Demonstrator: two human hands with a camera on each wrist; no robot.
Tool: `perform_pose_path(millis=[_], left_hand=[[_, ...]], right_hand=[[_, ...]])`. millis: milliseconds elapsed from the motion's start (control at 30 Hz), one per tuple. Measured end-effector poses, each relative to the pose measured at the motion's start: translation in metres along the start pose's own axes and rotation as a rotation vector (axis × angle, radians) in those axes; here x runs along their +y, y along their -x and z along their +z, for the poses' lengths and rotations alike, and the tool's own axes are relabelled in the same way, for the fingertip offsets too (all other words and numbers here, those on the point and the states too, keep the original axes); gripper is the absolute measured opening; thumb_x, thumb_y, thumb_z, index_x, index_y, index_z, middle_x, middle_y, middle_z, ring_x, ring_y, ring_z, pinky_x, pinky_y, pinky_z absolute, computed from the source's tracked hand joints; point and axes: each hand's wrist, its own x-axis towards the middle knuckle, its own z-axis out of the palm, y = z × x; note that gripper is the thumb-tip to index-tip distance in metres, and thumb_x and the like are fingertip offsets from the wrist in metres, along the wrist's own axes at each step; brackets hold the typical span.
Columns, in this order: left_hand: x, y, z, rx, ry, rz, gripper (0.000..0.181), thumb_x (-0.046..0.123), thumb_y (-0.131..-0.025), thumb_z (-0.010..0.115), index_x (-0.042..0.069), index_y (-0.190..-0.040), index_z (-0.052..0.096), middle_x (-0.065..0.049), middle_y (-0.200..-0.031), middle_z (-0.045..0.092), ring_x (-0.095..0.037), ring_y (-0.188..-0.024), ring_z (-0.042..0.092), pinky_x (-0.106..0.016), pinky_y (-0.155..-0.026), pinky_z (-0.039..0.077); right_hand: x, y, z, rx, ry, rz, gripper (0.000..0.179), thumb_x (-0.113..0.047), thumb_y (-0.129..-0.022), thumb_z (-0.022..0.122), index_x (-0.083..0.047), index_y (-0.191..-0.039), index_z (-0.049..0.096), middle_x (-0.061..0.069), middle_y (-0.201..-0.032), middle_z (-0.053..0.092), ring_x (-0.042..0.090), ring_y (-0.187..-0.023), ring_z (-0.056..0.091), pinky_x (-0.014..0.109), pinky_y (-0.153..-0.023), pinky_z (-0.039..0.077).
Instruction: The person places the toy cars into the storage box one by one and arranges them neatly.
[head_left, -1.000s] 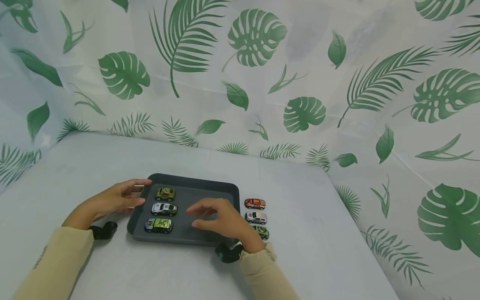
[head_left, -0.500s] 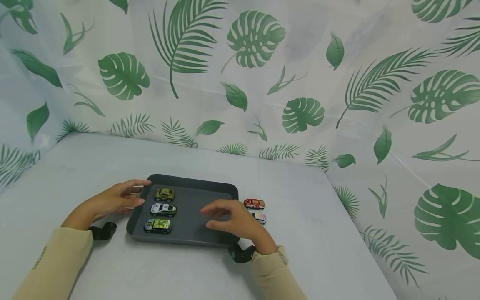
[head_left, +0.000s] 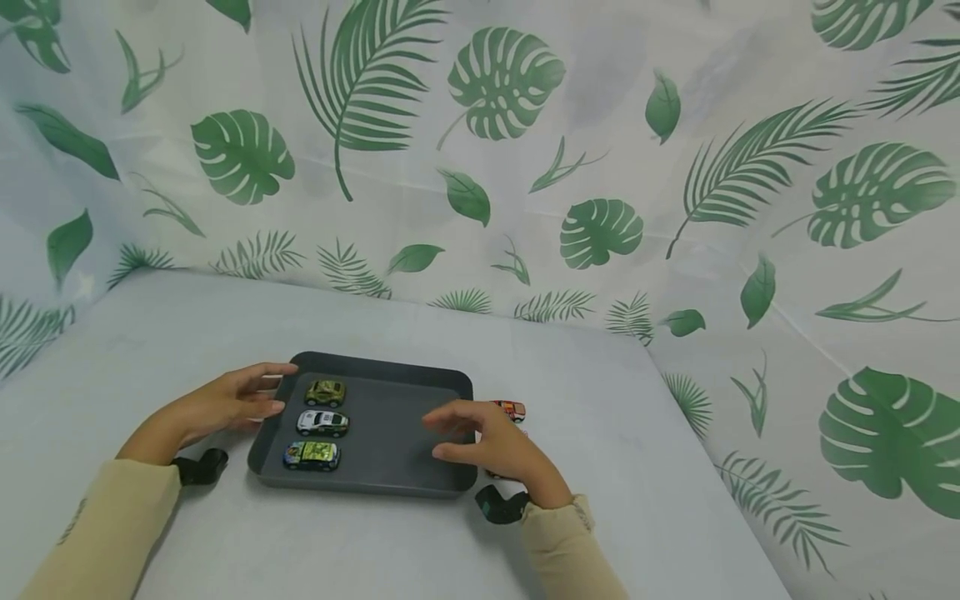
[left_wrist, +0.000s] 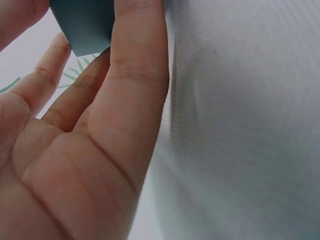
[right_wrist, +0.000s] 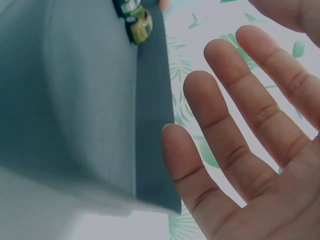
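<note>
A dark grey tray (head_left: 390, 425) lies on the white table. Three toy cars line its left side: an olive camouflage car (head_left: 325, 392), a white and green car (head_left: 322, 422) and a yellow-green and blue car (head_left: 312, 455). My left hand (head_left: 206, 408) touches the tray's left rim with outstretched fingers, thumb nearer the middle of that side. Over the tray's right side hovers my right hand (head_left: 495, 437), fingers spread and holding nothing in the right wrist view. Behind it peeks a red toy car (head_left: 512, 410) beside the tray; the cars in front of that one are mostly hidden.
A white cloth printed with green leaves (head_left: 465, 196) rises behind the table and along its sides. Black wrist cameras (head_left: 501, 506) sit on both wrists, close to the tabletop (head_left: 360, 550).
My right hand has moved rightward from the tray's middle to its right rim, now covering most of the cars outside. The left hand stays at the rim; the tray cars keep their places.
</note>
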Motion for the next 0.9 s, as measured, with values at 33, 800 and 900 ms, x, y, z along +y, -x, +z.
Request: perform_pose_path(millis=[33, 800, 900], left_hand=[[0.000, 0.000, 0.000, 0.000, 0.000, -0.001, 0.078, 0.020, -0.110, 0.067, -0.004, -0.168, 0.022, -0.047, -0.166, 0.017, -0.065, -0.149, 0.033, -0.066, -0.106, 0.052], [-0.001, -0.001, 0.002, 0.011, -0.010, -0.020, 0.081, 0.023, -0.108, 0.070, -0.003, -0.169, 0.023, -0.048, -0.166, 0.016, -0.066, -0.146, 0.038, -0.066, -0.107, 0.052], [-0.001, -0.001, 0.001, 0.010, -0.015, -0.018, 0.081, 0.023, -0.109, 0.070, -0.004, -0.169, 0.022, -0.049, -0.166, 0.016, -0.066, -0.146, 0.038, -0.067, -0.107, 0.052]], right_hand=[[0.000, 0.002, -0.002, 0.001, -0.004, 0.008, 0.038, -0.005, -0.096, 0.081, 0.002, -0.132, 0.073, 0.018, -0.131, 0.075, 0.045, -0.117, 0.069, 0.051, -0.102, 0.057], [0.019, 0.018, -0.034, 0.093, 0.045, 0.083, 0.036, -0.004, -0.098, 0.077, 0.010, -0.131, 0.070, 0.026, -0.128, 0.073, 0.038, -0.110, 0.071, 0.038, -0.098, 0.059], [0.023, 0.019, -0.037, 0.100, 0.054, 0.101, 0.035, -0.005, -0.099, 0.077, 0.010, -0.130, 0.071, 0.026, -0.128, 0.073, 0.035, -0.111, 0.071, 0.036, -0.099, 0.058]])
